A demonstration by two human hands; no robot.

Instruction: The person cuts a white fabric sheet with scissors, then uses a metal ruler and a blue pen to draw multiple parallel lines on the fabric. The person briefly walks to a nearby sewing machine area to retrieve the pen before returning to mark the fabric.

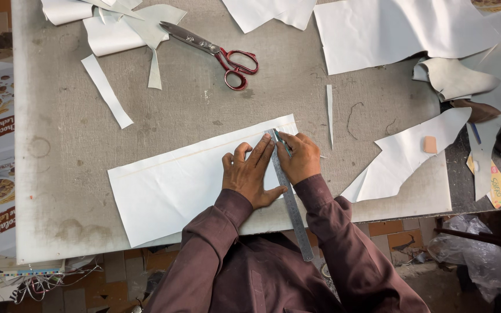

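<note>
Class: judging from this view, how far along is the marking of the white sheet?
Done: one long line runs near the sheet's top edge. In hand: left hand presses the ruler flat; right hand works at its tip. Left: the scissors lie apart; this sheet shows no fresh cut.

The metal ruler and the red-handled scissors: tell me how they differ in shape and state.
The metal ruler is one straight, plain strip; the red-handled scissors have two blades and looped handles. The ruler is pinned under the left hand on the white sheet, overhanging the table edge; the scissors lie untouched at the far side. The right hand rests against the ruler. Both have bare metal.
</note>
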